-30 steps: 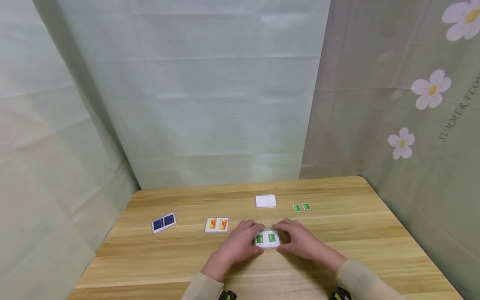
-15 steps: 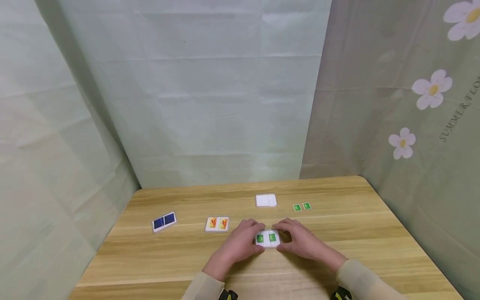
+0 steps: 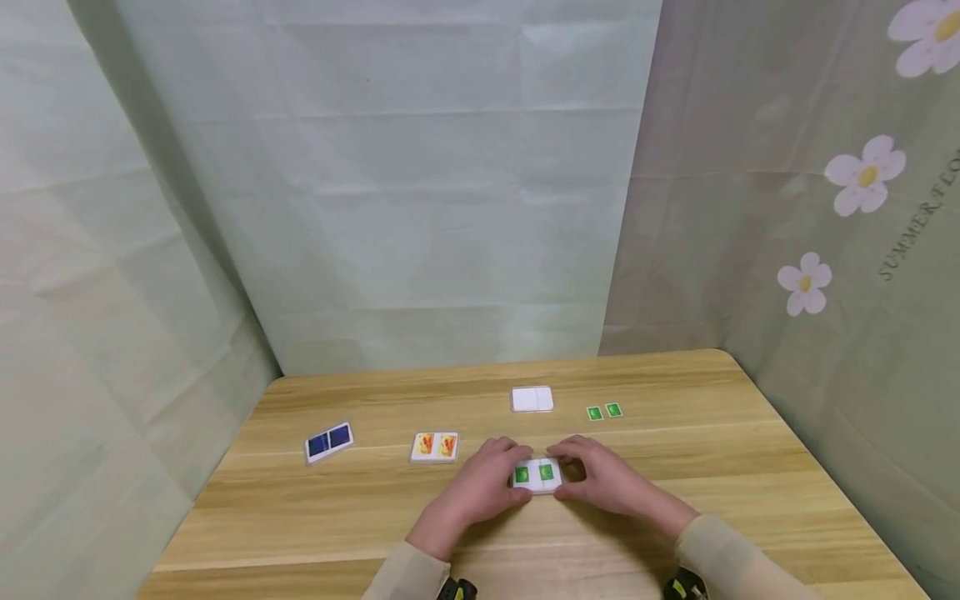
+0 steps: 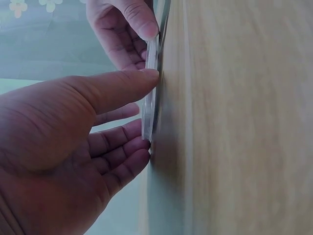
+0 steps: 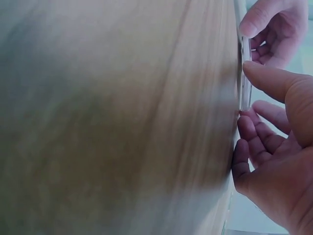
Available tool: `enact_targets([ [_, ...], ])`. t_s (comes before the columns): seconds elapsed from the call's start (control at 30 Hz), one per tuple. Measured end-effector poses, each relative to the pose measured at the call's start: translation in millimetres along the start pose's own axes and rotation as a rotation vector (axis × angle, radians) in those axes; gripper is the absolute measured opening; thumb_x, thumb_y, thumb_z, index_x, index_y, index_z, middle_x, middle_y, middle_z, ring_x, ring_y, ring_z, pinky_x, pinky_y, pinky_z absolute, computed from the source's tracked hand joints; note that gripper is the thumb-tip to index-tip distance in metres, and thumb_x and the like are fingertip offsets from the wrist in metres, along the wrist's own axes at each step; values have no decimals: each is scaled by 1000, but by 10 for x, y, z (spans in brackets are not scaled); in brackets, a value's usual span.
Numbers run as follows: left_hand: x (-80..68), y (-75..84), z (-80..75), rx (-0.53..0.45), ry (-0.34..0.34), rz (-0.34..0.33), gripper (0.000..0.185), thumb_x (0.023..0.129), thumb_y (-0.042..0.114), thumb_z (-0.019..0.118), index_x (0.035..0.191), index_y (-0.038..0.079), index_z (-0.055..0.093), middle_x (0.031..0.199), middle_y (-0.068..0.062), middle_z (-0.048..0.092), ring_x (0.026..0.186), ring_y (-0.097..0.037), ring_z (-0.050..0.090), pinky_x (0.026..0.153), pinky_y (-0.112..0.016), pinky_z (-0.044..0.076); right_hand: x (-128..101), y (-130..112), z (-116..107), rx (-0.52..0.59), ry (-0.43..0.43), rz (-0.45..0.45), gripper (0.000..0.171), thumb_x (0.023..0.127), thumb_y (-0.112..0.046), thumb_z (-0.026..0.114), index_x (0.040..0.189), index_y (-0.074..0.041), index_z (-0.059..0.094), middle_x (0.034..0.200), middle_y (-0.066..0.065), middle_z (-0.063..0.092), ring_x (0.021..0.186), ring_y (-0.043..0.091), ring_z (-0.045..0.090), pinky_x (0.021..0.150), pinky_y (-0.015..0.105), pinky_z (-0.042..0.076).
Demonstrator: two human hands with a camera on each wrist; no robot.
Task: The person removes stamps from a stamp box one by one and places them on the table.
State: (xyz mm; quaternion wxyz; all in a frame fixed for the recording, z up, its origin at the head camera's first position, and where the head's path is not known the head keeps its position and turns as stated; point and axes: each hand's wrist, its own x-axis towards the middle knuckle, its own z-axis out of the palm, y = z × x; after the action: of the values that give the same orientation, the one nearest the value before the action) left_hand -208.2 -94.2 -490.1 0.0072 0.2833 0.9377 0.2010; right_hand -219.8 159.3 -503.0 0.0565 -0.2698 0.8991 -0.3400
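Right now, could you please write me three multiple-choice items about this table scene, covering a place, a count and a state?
1. Where does the blue card pair lie?
A. far left on the table
B. far right
C. under the hands

2. How many green squares show on the case between the hands?
A. one
B. two
C. four

3. How does the case stand?
A. lifted high
B. leaning on the wall
C. flat on the table, held at both ends

Answers: 1 A, it is leftmost. 2 B, two squares side by side. 3 C, the left hand and right hand pinch its ends.

On the table [image 3: 300,517], four card stacks lie beyond the held stack [image 3: 534,475].
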Motion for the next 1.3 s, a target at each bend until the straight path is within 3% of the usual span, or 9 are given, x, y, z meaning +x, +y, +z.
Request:
enact_targets([
  [0.6,3,14,-28,-8,-17,-8,54,97,29,88,144,9,70,133,-7,70,119,-19,62,104,-37,54,0,-23,11,7,4,17,62,91,-22,94,145,-5,68,136,6,66,119,24,63,103,54,54],
  [0.93,0,14,-34,-34,-28,-6,53,99,29,86,146,9,69,136,-8,70,121,-20,63,106,-39,55,11,-25,21,-4,8,23,63,89,-17,95,144,-3,69,131,5,67,115,23,63,98,47,55],
  [1.3,-12,25,-61,-49,-33,-14,57,97,28,87,149,13,68,137,-6,68,121,-19,61,104,-40,55,4,-9,2,31,-14,23,71,88,-20,96,149,-2,65,131,4,65,118,24,62,103,53,53],
])
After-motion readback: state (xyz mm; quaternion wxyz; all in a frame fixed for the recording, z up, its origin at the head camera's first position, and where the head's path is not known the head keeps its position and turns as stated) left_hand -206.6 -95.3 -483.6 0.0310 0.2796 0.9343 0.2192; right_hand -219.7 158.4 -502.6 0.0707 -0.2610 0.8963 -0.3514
